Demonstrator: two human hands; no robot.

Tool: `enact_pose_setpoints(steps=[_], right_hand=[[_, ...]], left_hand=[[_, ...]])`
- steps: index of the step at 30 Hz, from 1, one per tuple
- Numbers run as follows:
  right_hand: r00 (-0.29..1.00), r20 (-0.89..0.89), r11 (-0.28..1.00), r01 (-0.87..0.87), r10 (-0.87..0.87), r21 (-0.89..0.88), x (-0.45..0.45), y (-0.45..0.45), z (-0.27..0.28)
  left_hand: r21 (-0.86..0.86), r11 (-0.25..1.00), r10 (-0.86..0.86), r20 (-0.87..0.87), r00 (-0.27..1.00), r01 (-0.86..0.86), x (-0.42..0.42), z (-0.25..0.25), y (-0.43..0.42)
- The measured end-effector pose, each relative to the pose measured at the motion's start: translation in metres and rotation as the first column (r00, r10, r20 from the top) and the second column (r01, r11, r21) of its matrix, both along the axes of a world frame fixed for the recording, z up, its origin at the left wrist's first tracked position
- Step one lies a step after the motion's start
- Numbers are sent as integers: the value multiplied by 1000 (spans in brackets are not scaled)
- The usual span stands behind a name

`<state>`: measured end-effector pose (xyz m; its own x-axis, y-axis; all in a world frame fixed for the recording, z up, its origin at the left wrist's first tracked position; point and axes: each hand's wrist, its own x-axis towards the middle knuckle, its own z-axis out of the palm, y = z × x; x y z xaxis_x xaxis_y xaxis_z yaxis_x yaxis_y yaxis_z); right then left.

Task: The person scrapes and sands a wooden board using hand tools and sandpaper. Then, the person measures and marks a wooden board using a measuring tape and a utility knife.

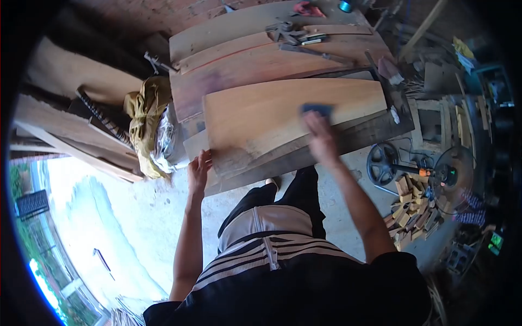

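A pale wooden board with a curved far edge lies on a workbench. On its right half rests a dark flat block, slightly blurred, with my right hand closed over its near side. At the board's left end, my left hand touches the near corner, its fingers bent at the edge. What its fingertips grip is too small to make out.
Beyond the board are more planks, with metal tools and a red cloth. Yellow sacking hangs at the left. A fan and a heap of wood offcuts stand at the right.
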<state>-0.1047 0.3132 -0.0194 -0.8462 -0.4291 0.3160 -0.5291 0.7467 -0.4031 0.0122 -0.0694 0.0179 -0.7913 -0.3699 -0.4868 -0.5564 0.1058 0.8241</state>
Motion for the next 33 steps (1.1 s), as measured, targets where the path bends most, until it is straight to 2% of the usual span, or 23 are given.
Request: enact_pose_setpoints(steps=[2, 4, 5, 6, 8, 10, 13, 15, 17, 18, 19, 20, 22, 23, 24, 25, 26, 27, 28, 29, 30, 32, 33], right_hand=[[970, -139, 977, 209, -201, 46, -25, 49, 10], [893, -126, 901, 430, -433, -47, -22, 20, 6], [927, 25, 913, 372, -374, -165, -14, -12, 3], [973, -86, 977, 209, -212, -47, 4, -53, 1], [985, 74, 954, -131, 156, -269, 55, -133, 4], [792, -10, 748, -580, 610, -322, 89, -180, 9], [667, -52, 656, -743, 744, -134, 86, -190, 9], [751, -65, 751, -660, 657, -25, 47, -140, 10], [931, -20, 930, -365, 364, -46, -3, -61, 21], [978, -85, 978, -185, 193, 97, -28, -21, 8], [995, -96, 1000, 8, -10, -22, -50, 18, 4], [979, -14, 964, 195, -201, -182, -66, 48, 8], [860, -137, 870, 493, -491, -25, -91, 80, -6], [814, -206, 834, 551, -543, -19, -98, 70, -24], [832, -103, 839, 539, -545, -81, -90, 29, -8], [882, -74, 884, 460, -466, -86, -80, -14, -8], [934, -174, 949, 299, -312, -95, -67, -65, -11], [971, 213, 917, 181, -109, -354, -50, -117, 6], [987, 148, 933, -7, 65, -359, -24, -158, 14], [986, -80, 904, -168, 148, -392, -2, -205, -15], [956, -18, 857, -272, 294, -438, 16, -222, 10], [879, -258, 830, -468, 401, -303, 12, -253, -24], [862, -357, 830, -471, 361, -298, -6, -241, -20]], left_hand=[[-10, 1000, -14, -32, 999, 13, 3, -1, 0], [21, 1000, 9, -39, 999, -8, 0, 2, 0], [25, 1000, 19, -40, 999, -18, -1, 3, -1], [86, 996, 38, -18, 999, -37, -3, 3, -4], [143, 988, 56, 15, 998, -58, 0, 1, -9], [217, 969, 116, 25, 993, -119, -1, -2, -13], [183, 979, 92, 25, 995, -95, -1, 8, -13], [216, 972, 87, 17, 996, -89, 2, -1, -15], [195, 979, 69, -12, 998, -65, 1, 0, -9], [161, 986, 46, -38, 998, -39, 1, 2, -7], [162, 986, 41, -45, 998, -34, 0, 1, -5], [110, 994, 24, -52, 998, -18, 0, -2, -3], [59, 998, 3, -70, 998, 2, -1, -2, -1], [9, 1000, -4, -50, 999, 5, -2, -1, 0], [-37, 999, -13, -30, 999, 11, -4, -1, 4], [15, 1000, -8, -78, 997, 9, -3, -7, 2], [49, 999, 19, -82, 996, -15, -3, -6, 3], [25, 1000, -6, -76, 997, 8, -3, -4, 3], [1, 999, -37, -69, 997, 38, -3, -3, 3], [2, 997, -74, -77, 994, 75, -2, -7, 0], [-6, 996, -86, -86, 993, 86, -1, -15, -4], [-16, 992, -128, -110, 986, 127, -9, -18, -2], [-86, 987, -140, -60, 988, 135, -9, -13, -1]])
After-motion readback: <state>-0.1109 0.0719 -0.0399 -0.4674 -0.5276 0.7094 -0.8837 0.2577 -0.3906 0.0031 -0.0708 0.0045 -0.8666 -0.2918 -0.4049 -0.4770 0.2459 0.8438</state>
